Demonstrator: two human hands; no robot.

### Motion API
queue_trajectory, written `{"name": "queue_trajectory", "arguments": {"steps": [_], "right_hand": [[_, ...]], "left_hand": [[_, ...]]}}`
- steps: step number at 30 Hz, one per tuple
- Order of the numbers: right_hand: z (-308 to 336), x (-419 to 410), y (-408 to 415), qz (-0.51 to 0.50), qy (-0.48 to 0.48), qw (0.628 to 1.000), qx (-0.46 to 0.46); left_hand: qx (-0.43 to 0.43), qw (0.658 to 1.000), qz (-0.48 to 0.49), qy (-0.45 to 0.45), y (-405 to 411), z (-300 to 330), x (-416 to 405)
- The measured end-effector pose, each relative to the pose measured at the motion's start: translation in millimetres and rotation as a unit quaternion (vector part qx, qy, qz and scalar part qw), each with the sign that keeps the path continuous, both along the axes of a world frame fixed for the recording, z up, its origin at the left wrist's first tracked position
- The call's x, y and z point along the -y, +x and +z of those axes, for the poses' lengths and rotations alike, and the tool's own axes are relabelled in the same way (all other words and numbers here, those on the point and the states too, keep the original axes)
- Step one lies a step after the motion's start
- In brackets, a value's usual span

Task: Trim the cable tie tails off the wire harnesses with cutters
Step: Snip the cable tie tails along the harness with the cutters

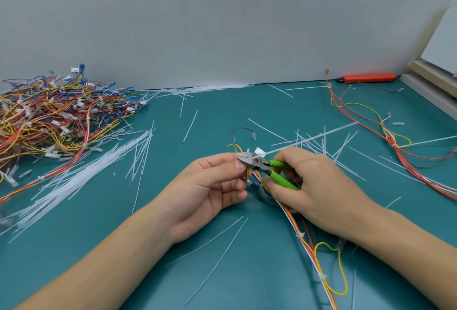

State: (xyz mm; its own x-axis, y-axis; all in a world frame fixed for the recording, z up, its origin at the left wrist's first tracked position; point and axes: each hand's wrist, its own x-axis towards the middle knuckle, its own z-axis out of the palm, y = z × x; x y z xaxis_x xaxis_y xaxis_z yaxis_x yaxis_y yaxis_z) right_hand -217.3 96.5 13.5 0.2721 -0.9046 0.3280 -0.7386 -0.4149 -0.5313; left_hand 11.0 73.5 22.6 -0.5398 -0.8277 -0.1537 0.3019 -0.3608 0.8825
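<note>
Harness pile (57, 116) far left on mat (86, 247), loose harness (371, 124) far right, cut tails (81, 178) between.

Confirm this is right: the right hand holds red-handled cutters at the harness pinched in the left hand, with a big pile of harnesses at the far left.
Not quite: in the head view the cutters have green handles, not red. The rest stands: right hand, left hand, harness, pile.
</note>
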Motion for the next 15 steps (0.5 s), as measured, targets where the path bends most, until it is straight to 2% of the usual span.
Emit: {"name": "queue_trajectory", "arguments": {"steps": [8,15], "right_hand": [[-0.3,-0.9,0.6,-0.013,0.008,1.000,0.008],[1.2,1.3,-2.0,0.003,-0.023,1.000,0.013]], "left_hand": [[0.004,1.000,-0.002,0.000,-0.7,1.7,-1.6],[0.006,1.000,-0.021,-0.006,0.9,0.3,0.5]]}}
